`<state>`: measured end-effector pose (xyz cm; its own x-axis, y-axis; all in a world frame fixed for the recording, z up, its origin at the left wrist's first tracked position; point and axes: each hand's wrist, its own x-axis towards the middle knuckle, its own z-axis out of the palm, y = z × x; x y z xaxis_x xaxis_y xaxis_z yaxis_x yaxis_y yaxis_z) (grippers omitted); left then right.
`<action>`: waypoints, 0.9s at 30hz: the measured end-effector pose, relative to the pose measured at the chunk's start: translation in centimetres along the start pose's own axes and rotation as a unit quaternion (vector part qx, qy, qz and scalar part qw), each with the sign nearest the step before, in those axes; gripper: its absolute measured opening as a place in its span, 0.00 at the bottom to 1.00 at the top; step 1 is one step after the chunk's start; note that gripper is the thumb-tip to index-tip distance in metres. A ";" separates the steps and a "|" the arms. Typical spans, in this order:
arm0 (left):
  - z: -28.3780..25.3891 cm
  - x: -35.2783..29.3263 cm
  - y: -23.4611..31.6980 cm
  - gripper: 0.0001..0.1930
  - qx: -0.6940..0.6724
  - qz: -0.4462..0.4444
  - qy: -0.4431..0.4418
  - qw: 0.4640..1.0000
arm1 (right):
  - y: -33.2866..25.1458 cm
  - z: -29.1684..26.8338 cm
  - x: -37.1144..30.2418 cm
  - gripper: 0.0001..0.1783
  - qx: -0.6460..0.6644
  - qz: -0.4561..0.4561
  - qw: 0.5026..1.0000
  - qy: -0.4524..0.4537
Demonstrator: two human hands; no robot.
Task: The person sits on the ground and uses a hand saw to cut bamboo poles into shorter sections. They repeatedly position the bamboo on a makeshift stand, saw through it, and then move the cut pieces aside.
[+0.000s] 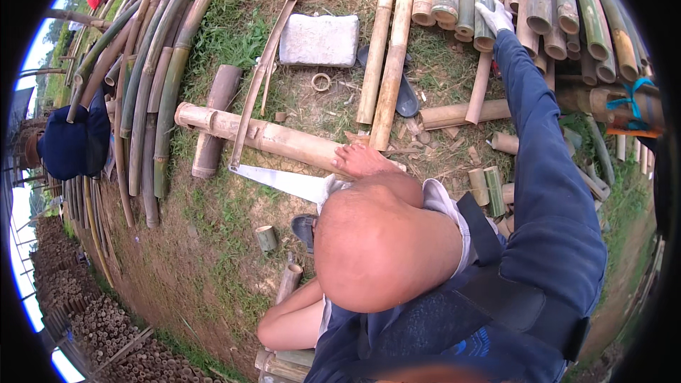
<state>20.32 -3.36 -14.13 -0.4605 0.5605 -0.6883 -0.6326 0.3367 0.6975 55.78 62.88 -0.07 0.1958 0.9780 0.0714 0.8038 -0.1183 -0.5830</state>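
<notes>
My right arm, in a dark blue sleeve, reaches far up to the right. Its white-gloved hand (494, 17) lies spread, fingers apart, against the end of a bamboo pole (483, 30) in a stack. Just past my raised bare knee shows a white glove, my left hand (333, 188), mostly hidden by the knee. It appears closed at the wide end of a handsaw (278, 181); the handle is out of sight. The blade's narrow tip meets the lower end of a long bent bamboo strip (257, 85). My bare foot rests on a bamboo log (262, 135) beside the saw.
The log lies across a shorter, darker log (216, 124). Beyond are a pale stone block (319, 40) and two upright-running poles (386, 64). Cut pieces (486, 188) lie at right, a loose slipper (407, 97) ahead. Long poles (152, 64) and a person in dark clothing (76, 138) are at left.
</notes>
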 end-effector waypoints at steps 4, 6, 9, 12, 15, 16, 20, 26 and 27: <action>0.2 0.8 1.3 0.35 -0.013 0.008 0.009 1.000 | -2.6 0.7 -7.4 0.32 -0.064 -0.287 0.929 0.223; 0.3 1.5 1.6 0.35 -0.020 0.010 0.012 1.000 | -3.1 2.9 -14.6 0.30 0.028 -0.382 0.907 0.175; 0.6 2.9 2.0 0.35 -0.030 0.019 0.012 0.999 | -4.2 7.2 -25.2 0.30 0.119 -0.238 0.943 -0.202; 1.1 3.9 1.6 0.34 -0.040 0.023 0.007 0.999 | -7.0 11.4 -33.4 0.34 0.142 -0.213 0.898 -0.357; 1.4 4.6 1.3 0.34 -0.052 0.019 0.002 0.998 | -10.4 13.7 -36.5 0.34 0.050 -0.452 0.829 -0.325; 1.5 4.8 1.2 0.34 -0.055 0.017 0.001 0.998 | -11.3 14.1 -36.6 0.32 0.003 -0.517 0.791 -0.327; 1.0 5.9 0.4 0.34 -0.072 0.016 -0.007 0.997 | -13.8 15.5 -36.0 0.29 -0.299 -0.615 0.633 -0.363; 0.3 8.1 -0.6 0.33 -0.116 0.010 -0.019 0.993 | -15.2 18.3 -35.9 0.29 -0.428 -0.640 0.527 -0.359; 0.4 8.1 -0.5 0.33 -0.124 0.009 -0.024 0.992 | -15.7 18.9 -35.9 0.28 -0.444 -0.631 0.516 -0.370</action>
<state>17.09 1.32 -19.97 -0.4464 0.6016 -0.6624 -0.7608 0.1344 0.6349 25.52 32.83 -8.81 -0.8038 0.1297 -0.5806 0.0325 0.9841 0.1749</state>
